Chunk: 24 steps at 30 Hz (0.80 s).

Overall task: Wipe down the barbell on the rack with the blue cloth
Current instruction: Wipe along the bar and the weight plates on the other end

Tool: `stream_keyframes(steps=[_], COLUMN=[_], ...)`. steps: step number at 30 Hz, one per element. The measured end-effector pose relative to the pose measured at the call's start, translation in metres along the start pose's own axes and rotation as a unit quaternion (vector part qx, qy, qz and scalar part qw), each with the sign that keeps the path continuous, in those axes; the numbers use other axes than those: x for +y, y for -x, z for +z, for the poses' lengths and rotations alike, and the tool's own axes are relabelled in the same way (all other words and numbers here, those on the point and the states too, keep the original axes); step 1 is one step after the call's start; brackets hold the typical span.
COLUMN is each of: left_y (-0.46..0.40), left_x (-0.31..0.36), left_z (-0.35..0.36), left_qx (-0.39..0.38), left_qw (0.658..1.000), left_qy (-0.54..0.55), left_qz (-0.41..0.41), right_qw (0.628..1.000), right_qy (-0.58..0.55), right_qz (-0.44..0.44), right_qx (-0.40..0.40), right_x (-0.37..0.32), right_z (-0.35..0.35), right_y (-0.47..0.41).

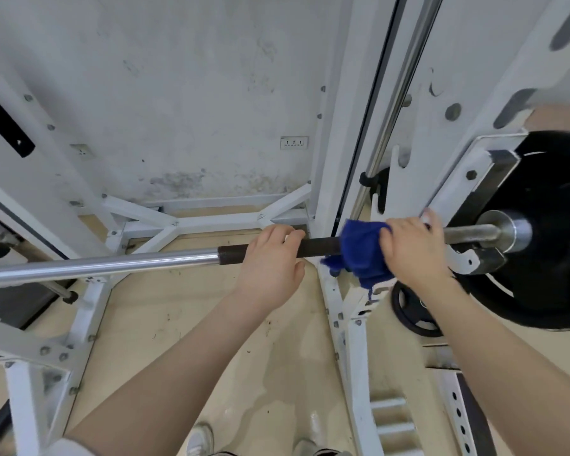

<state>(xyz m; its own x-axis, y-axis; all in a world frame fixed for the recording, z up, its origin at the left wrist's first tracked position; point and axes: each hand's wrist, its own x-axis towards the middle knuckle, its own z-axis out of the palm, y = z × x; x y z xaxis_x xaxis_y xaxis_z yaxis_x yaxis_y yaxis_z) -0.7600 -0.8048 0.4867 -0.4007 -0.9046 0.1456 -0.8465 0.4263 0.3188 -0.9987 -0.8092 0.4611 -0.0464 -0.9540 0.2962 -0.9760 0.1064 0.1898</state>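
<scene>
Left hand (270, 258) is gripping the bar (112, 266), fingers curled over it; right hand (412, 248) is clutching the blue cloth (362, 251) wrapped around it.

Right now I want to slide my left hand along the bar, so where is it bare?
The chrome stretch of the barbell left of the left hand is bare. It's crowded rightward: the blue cloth, the right hand, then the weight plate.

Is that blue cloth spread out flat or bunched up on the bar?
Bunched up. The blue cloth is wrapped around the barbell, gripped by the right hand, with a crumpled end hanging below.
</scene>
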Motion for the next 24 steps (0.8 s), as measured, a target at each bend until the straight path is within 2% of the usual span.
stream_keyframes(steps=[4, 6, 9, 13, 16, 18, 21, 24], left_y=[-0.005, -0.007, -0.011, -0.017, -0.016, -0.015, -0.015, -0.006], left_x=[0.003, 0.005, 0.006, 0.012, 0.013, 0.014, 0.009, -0.005], left_z=[0.005, 0.008, 0.014, 0.015, 0.015, 0.016, 0.014, 0.008], left_qx=[-0.006, -0.002, 0.007, 0.018, 0.017, 0.032, 0.031, 0.051], left_qw=[1.0, 1.0, 1.0, 0.998, 0.997, 0.997, 0.999, 0.998], left_qy=[0.016, 0.013, -0.025, -0.039, -0.057, -0.053, -0.037, -0.001], left_qz=[-0.006, -0.012, -0.018, -0.042, -0.045, -0.036, -0.016, 0.042], right_qw=[0.992, 0.989, 0.989, 0.996, 0.995, 0.988, 0.979, 0.98], right_qy=[-0.034, -0.071, -0.118, -0.08, -0.078, -0.125, -0.2, -0.193], right_qz=[0.115, 0.128, 0.082, -0.005, 0.06, 0.085, 0.033, -0.013], right_qx=[-0.043, -0.013, 0.043, 0.037, 0.016, 0.01, 0.023, 0.034], right_x=[0.041, 0.023, -0.006, 0.021, 0.017, -0.007, -0.055, -0.103], right_z=[0.006, 0.011, 0.017, 0.02, 0.01, 0.004, -0.005, -0.012], right_y=[-0.001, 0.003, 0.013, 0.013, 0.003, 0.001, 0.004, 0.01])
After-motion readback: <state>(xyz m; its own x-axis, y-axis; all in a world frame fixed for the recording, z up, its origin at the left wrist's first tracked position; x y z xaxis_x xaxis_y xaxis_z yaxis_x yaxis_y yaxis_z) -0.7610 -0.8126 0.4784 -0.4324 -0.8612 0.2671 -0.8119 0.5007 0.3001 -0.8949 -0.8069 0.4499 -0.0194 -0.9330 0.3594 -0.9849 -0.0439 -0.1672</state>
